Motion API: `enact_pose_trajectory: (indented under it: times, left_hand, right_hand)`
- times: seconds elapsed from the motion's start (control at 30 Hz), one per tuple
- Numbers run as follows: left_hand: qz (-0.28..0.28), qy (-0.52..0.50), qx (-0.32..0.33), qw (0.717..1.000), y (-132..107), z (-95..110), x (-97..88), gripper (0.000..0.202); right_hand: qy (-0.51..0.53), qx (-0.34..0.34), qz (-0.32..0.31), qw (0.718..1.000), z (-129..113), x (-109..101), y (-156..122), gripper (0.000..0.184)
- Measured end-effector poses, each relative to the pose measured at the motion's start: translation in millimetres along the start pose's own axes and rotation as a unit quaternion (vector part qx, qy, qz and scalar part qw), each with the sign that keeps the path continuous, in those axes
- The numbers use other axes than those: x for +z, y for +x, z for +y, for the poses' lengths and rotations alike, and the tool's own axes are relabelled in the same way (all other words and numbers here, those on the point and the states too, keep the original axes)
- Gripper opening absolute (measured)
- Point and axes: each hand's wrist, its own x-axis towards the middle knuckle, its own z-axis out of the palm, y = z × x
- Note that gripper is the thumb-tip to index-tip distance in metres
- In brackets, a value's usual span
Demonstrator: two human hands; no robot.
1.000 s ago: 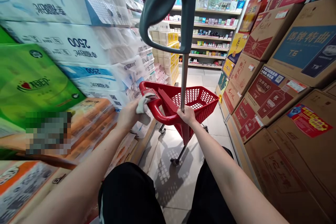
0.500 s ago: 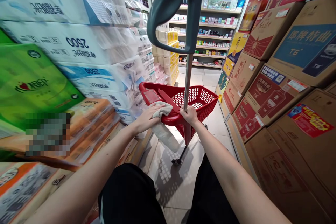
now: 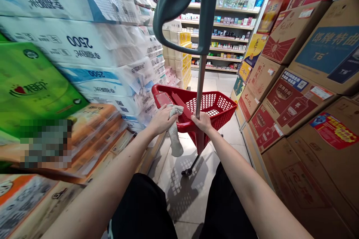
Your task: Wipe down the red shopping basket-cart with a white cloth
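Note:
A red plastic shopping cart (image 3: pixel 214 121) with a latticed basket stands in front of me on wheels. From it rises a metal pole (image 3: pixel 200 82) topped by a dark grey loop handle (image 3: pixel 206 18). My left hand (image 3: pixel 162 119) presses a pale cloth (image 3: pixel 175 134) on the cart's near rim, fingers closed over it; one end of the cloth dangles below. My right hand (image 3: pixel 202 122) is wrapped round the base of the pole, at the rim. The cart's inside shows only in part behind the pole.
Stacked white tissue packs (image 3: pixel 92 56) and a green pack (image 3: pixel 33 86) rise on the left. Piled cardboard cartons (image 3: pixel 297 97) line the right. Shelves of small goods (image 3: pixel 227 37) stand across the far end. Pale floor tiles (image 3: pixel 227 149) run between.
My left hand has slid slightly along the rim with the cloth, whose hanging end now drops straighter down. The cart has turned slightly; my right hand keeps its grip.

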Motion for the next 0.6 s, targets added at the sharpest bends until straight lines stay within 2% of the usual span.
enact_pose_trajectory:
  times: [0.17,0.37,0.47,0.6]
  left_hand:
    - [0.05,0.029,0.006,0.998,1,17,5.0,0.033]
    - [-0.013,0.125,0.035,0.991,18,23,7.6,0.042]
    - [-0.037,0.165,0.039,0.985,28,22,9.2,0.042]
    - [-0.011,0.172,0.038,0.984,31,23,11.6,0.045]
  right_hand:
    - [0.004,-0.008,0.008,1.0,3,-3,-5,0.033]
    - [0.029,0.037,-0.012,0.999,-7,-14,-9,0.039]
    - [0.043,0.065,0.016,0.997,-19,-13,-11,0.044]
    - [0.094,0.082,0.078,0.989,-23,-2,-14,0.046]
